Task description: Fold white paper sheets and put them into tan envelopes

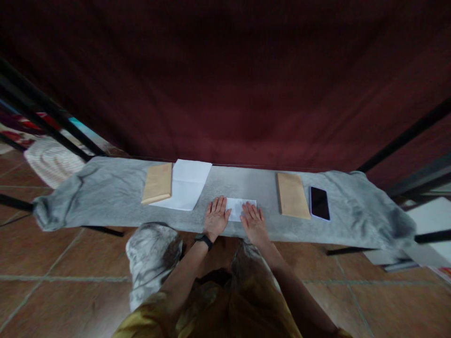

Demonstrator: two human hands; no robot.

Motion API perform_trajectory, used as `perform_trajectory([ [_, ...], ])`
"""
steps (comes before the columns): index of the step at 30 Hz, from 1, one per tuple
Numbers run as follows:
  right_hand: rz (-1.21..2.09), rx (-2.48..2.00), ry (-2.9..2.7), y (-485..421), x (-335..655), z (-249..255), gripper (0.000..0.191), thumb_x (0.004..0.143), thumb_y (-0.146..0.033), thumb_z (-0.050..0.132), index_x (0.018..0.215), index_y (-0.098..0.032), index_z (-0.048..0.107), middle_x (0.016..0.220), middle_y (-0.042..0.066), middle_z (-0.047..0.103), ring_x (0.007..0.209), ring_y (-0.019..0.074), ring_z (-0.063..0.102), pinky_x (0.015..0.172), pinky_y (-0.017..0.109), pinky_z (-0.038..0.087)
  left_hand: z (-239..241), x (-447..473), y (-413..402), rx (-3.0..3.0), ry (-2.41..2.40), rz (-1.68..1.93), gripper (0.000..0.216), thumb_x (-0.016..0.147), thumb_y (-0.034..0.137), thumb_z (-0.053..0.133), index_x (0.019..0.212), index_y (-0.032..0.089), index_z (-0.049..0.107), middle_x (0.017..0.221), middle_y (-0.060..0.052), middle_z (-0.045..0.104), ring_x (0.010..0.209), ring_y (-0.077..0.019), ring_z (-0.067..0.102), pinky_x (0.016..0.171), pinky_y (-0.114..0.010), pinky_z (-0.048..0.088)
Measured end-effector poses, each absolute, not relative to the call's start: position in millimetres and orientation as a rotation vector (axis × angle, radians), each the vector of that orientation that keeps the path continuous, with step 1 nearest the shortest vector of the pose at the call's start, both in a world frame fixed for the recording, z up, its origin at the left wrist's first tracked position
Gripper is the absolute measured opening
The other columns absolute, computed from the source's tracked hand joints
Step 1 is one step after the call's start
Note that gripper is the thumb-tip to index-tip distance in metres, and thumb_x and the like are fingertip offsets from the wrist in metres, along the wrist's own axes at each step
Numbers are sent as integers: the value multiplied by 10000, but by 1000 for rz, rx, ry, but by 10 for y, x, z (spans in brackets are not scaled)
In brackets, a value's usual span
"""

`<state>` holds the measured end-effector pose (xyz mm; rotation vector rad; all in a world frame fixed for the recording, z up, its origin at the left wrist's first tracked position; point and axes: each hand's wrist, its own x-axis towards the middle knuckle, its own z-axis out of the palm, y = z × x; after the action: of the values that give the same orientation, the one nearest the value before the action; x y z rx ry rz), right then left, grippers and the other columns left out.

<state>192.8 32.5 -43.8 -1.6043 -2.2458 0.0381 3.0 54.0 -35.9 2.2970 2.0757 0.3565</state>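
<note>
A small white sheet of paper (235, 209), seemingly folded, lies on the grey cloth in front of me. My left hand (216, 218) rests flat at its left edge, fingers stretched forward, a dark band on the wrist. On the paper's right part my right hand (254, 224) lies flat with its fingers a little spread. Neither hand grips anything. Left of them, a larger white sheet (190, 180) with a crease lies partly under a stack of brown envelopes (157, 182).
To the right lie another brown stack (293, 195) and a phone (319, 203) with a dark screen. Grey cloth (116, 192) covers the narrow bench, which has black metal bars at both ends. A dark red curtain (225, 94) hangs behind it. The floor (88, 267) is tiled.
</note>
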Motion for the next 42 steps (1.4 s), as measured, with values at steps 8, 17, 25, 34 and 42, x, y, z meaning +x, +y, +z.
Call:
perform_trajectory([
  [8, -80, -1677, -2226, 343, 2025, -617, 555, 1037, -408, 343, 1508, -115, 377, 1538, 156, 405, 1414, 285, 381, 1166, 490, 232, -357, 22, 517, 2300, 2105, 354, 554, 1012, 398, 280, 1511, 180, 380, 1571, -50, 368, 1474, -244, 295, 1219, -449, 199],
  [17, -147, -1760, -2066, 296, 2171, -632, 549, 1021, -349, 354, 1478, -49, 407, 1473, 214, 480, 1378, 329, 423, 1156, 542, 231, -342, 4, 475, 2260, 2143, 368, 559, 1005, 426, 307, 1504, 189, 393, 1549, -50, 409, 1465, -243, 317, 1220, -453, 202],
  [25, 50, -1681, -2172, 444, 1721, -509, 573, 1029, -388, 316, 1523, -98, 340, 1579, 160, 335, 1460, 286, 303, 1183, 488, 223, -310, 1, 465, 2268, 2101, 409, 523, 997, 412, 342, 1492, 263, 418, 1557, -42, 400, 1459, -254, 329, 1210, -481, 218],
  [34, -18, -1688, -2167, 377, 1835, -630, 602, 1030, -423, 329, 1513, -64, 349, 1544, 196, 382, 1428, 296, 359, 1175, 489, 238, -287, 7, 454, 2294, 2103, 380, 517, 996, 394, 340, 1481, 246, 438, 1560, -51, 397, 1457, -261, 330, 1206, -489, 221],
  [42, -119, -1657, -2146, 296, 2117, -673, 603, 1028, -421, 358, 1517, -69, 340, 1520, 202, 421, 1394, 291, 409, 1155, 484, 277, -269, 3, 436, 2303, 2105, 378, 517, 1000, 393, 334, 1483, 241, 435, 1552, -48, 409, 1460, -256, 327, 1211, -476, 220],
])
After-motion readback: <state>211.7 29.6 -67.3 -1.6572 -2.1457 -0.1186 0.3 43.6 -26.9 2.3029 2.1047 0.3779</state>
